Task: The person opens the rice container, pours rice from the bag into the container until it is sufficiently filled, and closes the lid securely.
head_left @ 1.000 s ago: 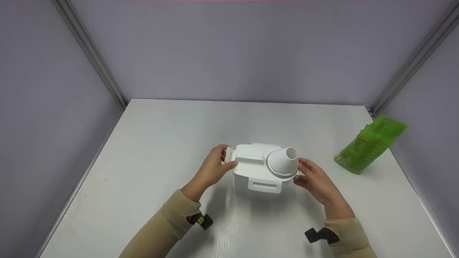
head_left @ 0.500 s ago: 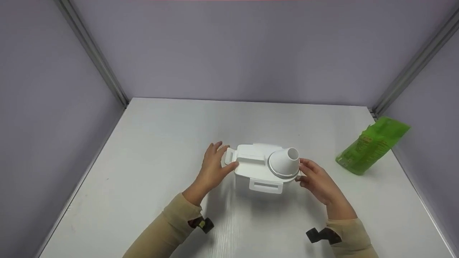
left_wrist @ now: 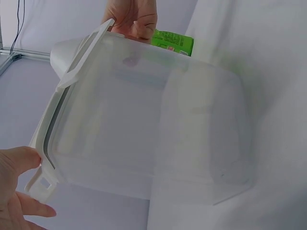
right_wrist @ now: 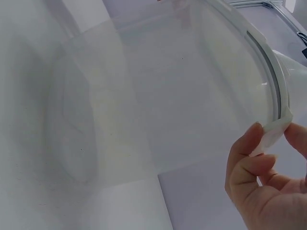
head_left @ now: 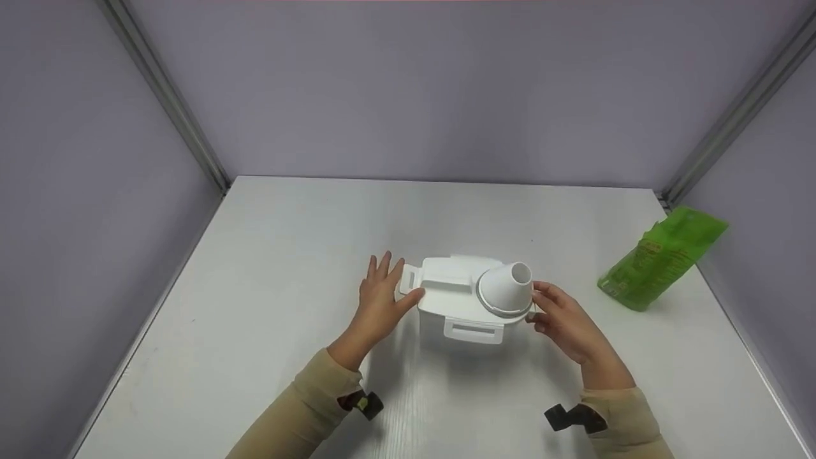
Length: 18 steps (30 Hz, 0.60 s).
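White translucent plastic container (head_left: 468, 305) with funnel-topped lid sits mid-table (head_left: 268, 255) between both grips, long axis left-right: left hand (head_left: 377, 303) splayed, thumb on left latch tab (head_left: 408, 279), right hand (head_left: 564, 322) pinching right latch tab (right_wrist: 273, 134).

A white table (head_left: 268, 255) stands between lilac walls (head_left: 408, 89).

Even, bright light from above; soft shadows fall toward the viewer under the box (head_left: 468, 306) and sleeves. Head view is sharp, slightly bowed at edges. Wrist views are washed-out, hazy through translucent plastic.
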Available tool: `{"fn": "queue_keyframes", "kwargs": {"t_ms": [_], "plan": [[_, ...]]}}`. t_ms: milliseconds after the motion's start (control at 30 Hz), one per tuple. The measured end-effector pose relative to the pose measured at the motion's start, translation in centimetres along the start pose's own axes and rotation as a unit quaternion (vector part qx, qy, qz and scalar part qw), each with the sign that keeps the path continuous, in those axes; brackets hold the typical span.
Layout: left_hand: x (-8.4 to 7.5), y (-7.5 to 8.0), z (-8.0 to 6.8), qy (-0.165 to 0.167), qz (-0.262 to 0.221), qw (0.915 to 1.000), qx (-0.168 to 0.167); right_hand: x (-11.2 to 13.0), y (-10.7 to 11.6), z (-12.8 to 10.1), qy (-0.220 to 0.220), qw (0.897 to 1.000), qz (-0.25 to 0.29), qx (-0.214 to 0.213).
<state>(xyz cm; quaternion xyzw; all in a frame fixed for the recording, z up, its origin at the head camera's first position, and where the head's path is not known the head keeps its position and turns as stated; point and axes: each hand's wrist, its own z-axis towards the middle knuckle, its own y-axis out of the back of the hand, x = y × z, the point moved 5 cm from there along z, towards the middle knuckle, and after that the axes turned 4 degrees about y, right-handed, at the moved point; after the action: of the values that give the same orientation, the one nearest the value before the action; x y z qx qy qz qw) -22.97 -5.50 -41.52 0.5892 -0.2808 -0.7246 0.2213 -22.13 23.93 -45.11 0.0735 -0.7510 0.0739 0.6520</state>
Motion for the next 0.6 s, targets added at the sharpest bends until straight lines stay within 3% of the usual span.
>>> {"fn": "queue_keyframes", "kwargs": {"t_ms": [167, 233, 400, 600], "plan": [[0.0, -0.2, 0.1, 0.008, -0.004, 1.0000, 0.004, 0.1, 0.2, -0.1, -0.006, 1.000, -0.021, -0.002], [0.0, -0.3, 0.1, 0.010, -0.005, 0.9999, 0.004, 0.2, 0.5, -0.2, -0.005, 0.999, -0.046, -0.026], [0.0, -0.3, 0.0, 0.015, -0.006, 0.9999, -0.001, 1.1, 1.3, -0.4, 0.007, 0.986, -0.144, -0.087], [0.0, -0.5, -0.1, 0.016, 0.006, 0.9998, -0.013, 1.6, 1.3, -0.6, 0.004, 0.974, -0.199, -0.107]]}}
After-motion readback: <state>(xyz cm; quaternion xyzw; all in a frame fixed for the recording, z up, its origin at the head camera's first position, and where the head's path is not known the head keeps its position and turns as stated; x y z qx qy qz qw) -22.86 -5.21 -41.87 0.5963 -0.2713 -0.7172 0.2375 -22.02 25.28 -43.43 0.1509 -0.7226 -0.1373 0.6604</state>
